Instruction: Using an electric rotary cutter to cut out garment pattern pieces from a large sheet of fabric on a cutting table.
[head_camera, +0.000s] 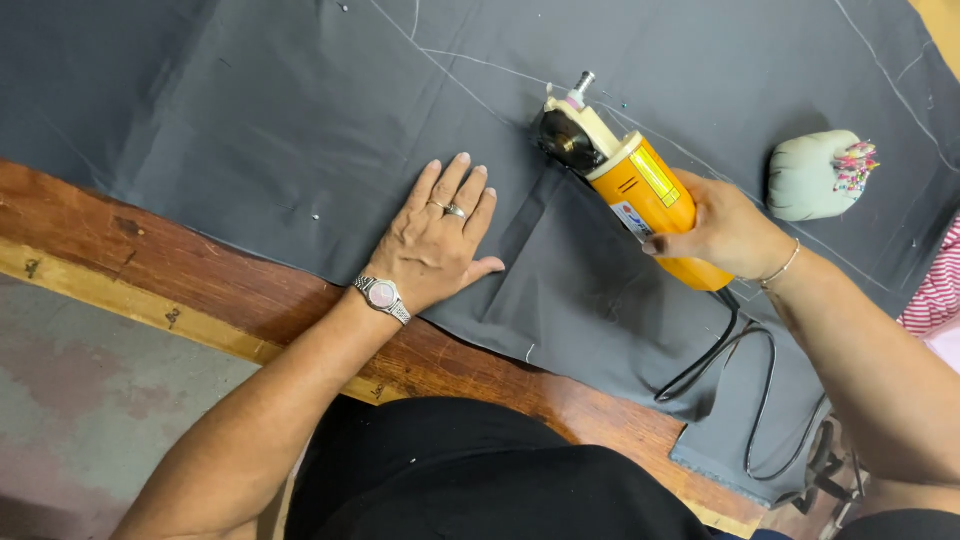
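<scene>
Dark grey fabric (300, 110) with white chalk lines lies spread over a wooden table (210, 285). My left hand (440, 240) rests flat on the fabric, fingers together, wearing a ring and a wristwatch. My right hand (725, 232) grips the orange body of an electric rotary fabric cutter (625, 175), whose round blade sits on the fabric near a chalk line at the top centre. Its black cord (740, 370) loops over the fabric towards the lower right.
A pale grey pincushion (815, 175) stuck with coloured pins sits on the fabric at the right. A bit of red-striped cloth (940, 285) shows at the right edge. The table's front edge runs diagonally, with grey floor (90, 400) below it at the left.
</scene>
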